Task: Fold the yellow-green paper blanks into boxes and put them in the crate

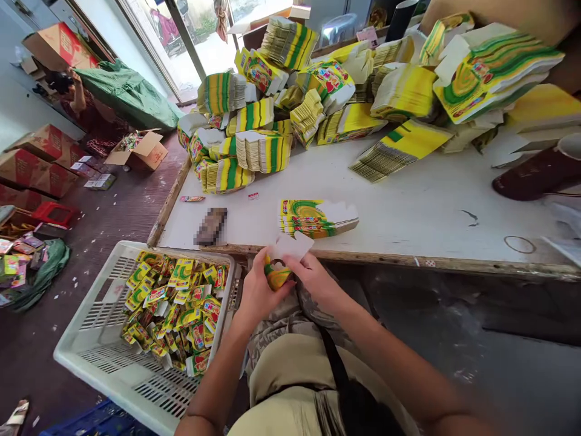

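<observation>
A small yellow-and-green carton [276, 280] sits between two bare hands above the lap [284, 324], by the near edge of a white counter [399, 212]. The left hand [256, 287] curls around its printed body; the right hand [314, 277] pinches it at the base of a raised white flap [293, 244].

Apparently thin printed board, the carton looks very light and springy, firm along its folds but easily dented by a hard squeeze; its printed face may be slightly slippery. The side panels, close to the creases, seem the surest place to hold, with the flap best taken lightly by its edge.

At left, beside the counter, a pale plastic crate [86, 339] holds a loose heap of similar cartons [177, 309], lying at all angles. Just beyond the hands, a stack of flat cartons [308, 218] rests on the counter, likely heavier as a block and apt to fan apart unless gripped across both sides.

Farther back, bundles of flat cartons [263, 148] crowd the counter's rear. In the far left background, another person [80, 104] is beside a green sack [129, 91].
</observation>
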A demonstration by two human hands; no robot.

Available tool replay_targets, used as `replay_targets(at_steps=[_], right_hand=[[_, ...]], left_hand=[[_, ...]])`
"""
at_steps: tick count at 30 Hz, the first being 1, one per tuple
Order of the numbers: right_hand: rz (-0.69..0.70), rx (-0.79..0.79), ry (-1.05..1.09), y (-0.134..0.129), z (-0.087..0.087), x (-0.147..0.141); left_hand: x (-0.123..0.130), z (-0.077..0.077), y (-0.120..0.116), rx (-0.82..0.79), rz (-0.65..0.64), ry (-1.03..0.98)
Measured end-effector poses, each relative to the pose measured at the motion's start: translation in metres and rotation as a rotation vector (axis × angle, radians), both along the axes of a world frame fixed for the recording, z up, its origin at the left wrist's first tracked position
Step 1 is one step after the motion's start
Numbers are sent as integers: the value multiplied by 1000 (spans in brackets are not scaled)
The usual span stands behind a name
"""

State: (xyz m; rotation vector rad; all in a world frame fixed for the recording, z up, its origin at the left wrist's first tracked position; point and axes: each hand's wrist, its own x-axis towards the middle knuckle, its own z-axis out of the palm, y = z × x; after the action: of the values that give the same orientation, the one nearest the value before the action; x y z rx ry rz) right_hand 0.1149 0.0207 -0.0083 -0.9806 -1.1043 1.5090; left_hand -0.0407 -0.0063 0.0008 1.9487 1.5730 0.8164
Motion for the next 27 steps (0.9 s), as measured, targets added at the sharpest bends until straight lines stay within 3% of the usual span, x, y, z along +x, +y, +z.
replay_targets(at_steps=[3, 8, 10, 13, 17, 20, 23, 27], right_hand=[[193, -223, 208, 0, -6, -3], [282, -225, 217, -2, -15, 0], [292, -154, 178, -6, -16, 3], [251, 119, -42, -15, -12, 3], [274, 437, -368, -21, -4, 1], [192, 517, -424, -12, -6, 3], [40, 522, -466, -1, -13, 10], [171, 544, -600, 8, -16, 23]], left_hand=[[2, -8, -6, 120, -106, 0], [2, -9, -9, 84, -120, -8], [0, -8, -7, 23, -90, 10], [-4, -13, -2, -31, -77, 27], [-6, -32, 4, 56, -79, -52], [-7, -38, 5, 80, 9, -51], [-12, -33, 6, 50, 58, 59], [-25, -26, 6, 5, 64, 119]])
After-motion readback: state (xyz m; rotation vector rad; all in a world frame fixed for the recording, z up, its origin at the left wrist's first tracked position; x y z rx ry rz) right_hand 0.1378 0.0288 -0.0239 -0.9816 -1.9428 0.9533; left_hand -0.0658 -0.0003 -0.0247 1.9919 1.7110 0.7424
